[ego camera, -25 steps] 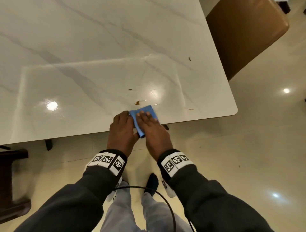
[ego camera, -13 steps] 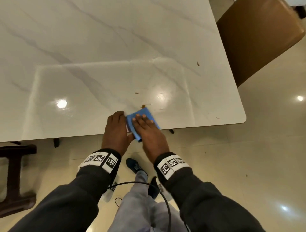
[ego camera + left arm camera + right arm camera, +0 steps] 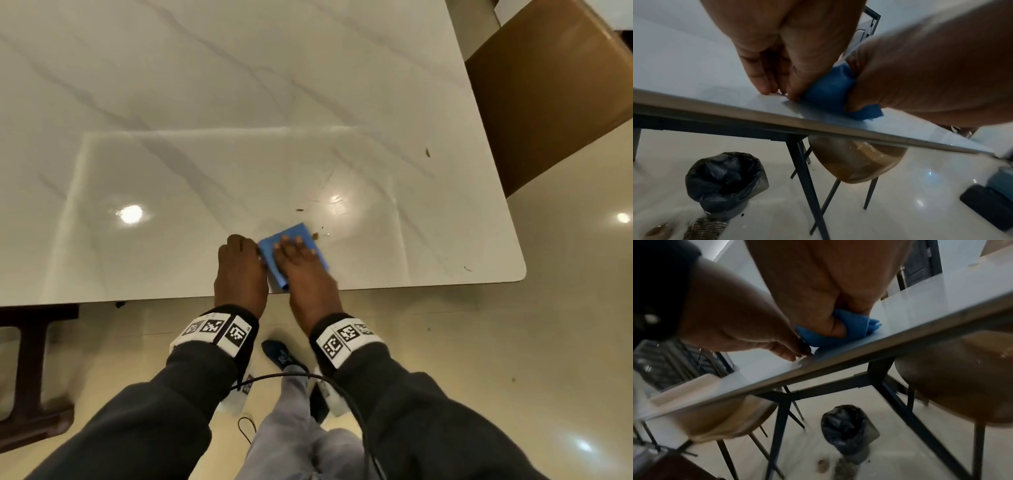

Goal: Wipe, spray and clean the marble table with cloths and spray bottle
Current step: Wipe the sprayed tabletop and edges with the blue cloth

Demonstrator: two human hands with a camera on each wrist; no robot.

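A folded blue cloth [image 3: 297, 236] lies on the white marble table [image 3: 239, 102] near its front edge. My right hand [image 3: 296, 251] lies on top of it with the fingers stretched forward. In the right wrist view its thumb curls into the blue cloth [image 3: 855, 324]. My left hand [image 3: 239, 248] is just left of the cloth. Its bent fingers touch the tabletop and the edge of the blue cloth [image 3: 826, 92]. Brown crumbs [image 3: 315, 235] lie just right of the cloth's far corner. No spray bottle is in view.
More crumbs [image 3: 427, 152] lie toward the table's right end. A brown chair [image 3: 555, 85] stands at the right end and a dark stool [image 3: 30, 370] at the left. Under the table are a black-lined bin [image 3: 725, 181] and another chair [image 3: 857, 160].
Both hands and the cloth have slid left along the front edge; the nearest crumb went from the cloth's far left corner to its right. The left fingers have bent more.
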